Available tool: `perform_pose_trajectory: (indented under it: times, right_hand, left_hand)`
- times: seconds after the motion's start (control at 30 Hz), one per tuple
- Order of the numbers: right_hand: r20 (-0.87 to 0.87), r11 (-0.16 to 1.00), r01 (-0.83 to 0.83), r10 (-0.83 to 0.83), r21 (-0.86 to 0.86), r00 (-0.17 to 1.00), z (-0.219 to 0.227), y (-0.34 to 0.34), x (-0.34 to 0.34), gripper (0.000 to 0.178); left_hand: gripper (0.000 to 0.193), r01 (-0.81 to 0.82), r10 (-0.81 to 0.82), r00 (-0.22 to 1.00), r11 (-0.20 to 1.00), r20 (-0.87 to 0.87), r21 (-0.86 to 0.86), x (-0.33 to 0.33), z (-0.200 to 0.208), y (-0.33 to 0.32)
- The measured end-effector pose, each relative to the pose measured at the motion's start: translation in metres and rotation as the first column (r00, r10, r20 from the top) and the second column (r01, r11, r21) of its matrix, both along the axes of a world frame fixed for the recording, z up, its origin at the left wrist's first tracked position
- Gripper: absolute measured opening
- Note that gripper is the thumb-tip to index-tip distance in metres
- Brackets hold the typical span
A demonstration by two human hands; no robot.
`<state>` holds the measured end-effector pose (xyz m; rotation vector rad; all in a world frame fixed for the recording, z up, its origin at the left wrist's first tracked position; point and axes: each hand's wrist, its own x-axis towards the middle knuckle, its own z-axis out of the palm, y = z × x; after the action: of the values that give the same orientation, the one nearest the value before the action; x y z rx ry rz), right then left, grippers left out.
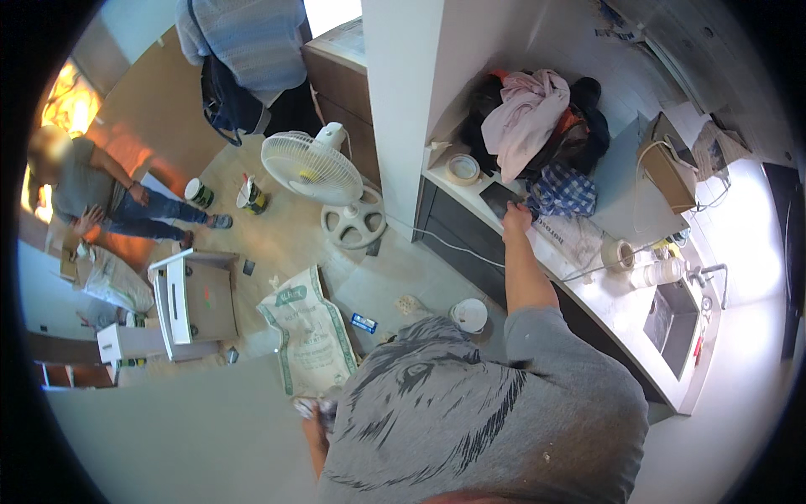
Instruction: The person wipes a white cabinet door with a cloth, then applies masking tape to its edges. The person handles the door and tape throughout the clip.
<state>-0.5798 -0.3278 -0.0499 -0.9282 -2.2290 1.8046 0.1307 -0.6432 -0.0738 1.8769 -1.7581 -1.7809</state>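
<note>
My right arm reaches out over the counter [558, 286], and my right hand [518, 220] is closed at the edge of a dark, flat rectangular piece [500, 198]; its kind I cannot make out. Beside that hand lies a blue-and-white checked cloth [562, 191]. A roll of tape [463, 169] is on the counter beyond the dark piece. Low at my left side, my left hand [314, 427] is closed around a crumpled whitish cloth [326, 410], partly hidden by my shirt. Near it a white-and-green sack [309, 336] lies on the floor.
A standing fan [312, 168] is ahead, its cable crossing toward the counter. Clothes [527, 118] are heaped at the counter's back. A sink [672, 323] is at right. Another person [109, 185] stands far left near buckets [252, 197] and white cabinets [201, 302].
</note>
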Motion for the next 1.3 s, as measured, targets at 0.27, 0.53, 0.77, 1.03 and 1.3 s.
perform_pose_trajectory:
  times: [0.27, 0.53, 0.77, 1.03, 1.3]
  right_hand:
    - [-0.116, 0.657, -0.369, 0.573, 0.658, 0.811, 0.037, -0.049, 0.006, 0.043]
    - [0.18, 0.168, -0.442, 0.744, 0.881, 0.643, 0.048, -0.098, -0.012, 0.036]
    - [-0.186, 0.395, -0.333, 0.837, 0.857, 0.514, 0.071, -0.084, 0.015, 0.024]
    - [-0.013, 0.586, -0.703, 0.772, 0.402, 0.636, 0.056, 0.004, 0.03, 0.038]
    - [0.542, 0.367, -0.795, 0.587, 0.483, 0.601, 0.054, 0.005, 0.049, 0.098]
  left_hand:
    - [0.071, 0.247, -0.259, 0.952, 0.965, 0.162, 0.088, -0.001, -0.029, 0.026]
    - [0.069, 0.081, -0.088, 0.994, 0.991, 0.058, 0.107, -0.02, -0.017, 0.022]
    - [0.067, 0.09, -0.097, 0.993, 0.991, 0.069, 0.1, -0.029, -0.017, 0.027]
    - [0.065, 0.306, -0.313, 0.928, 0.95, 0.203, 0.065, -0.021, -0.032, 0.024]
    - [0.063, 0.154, -0.154, 0.986, 0.988, 0.07, 0.005, -0.022, -0.027, 0.011]
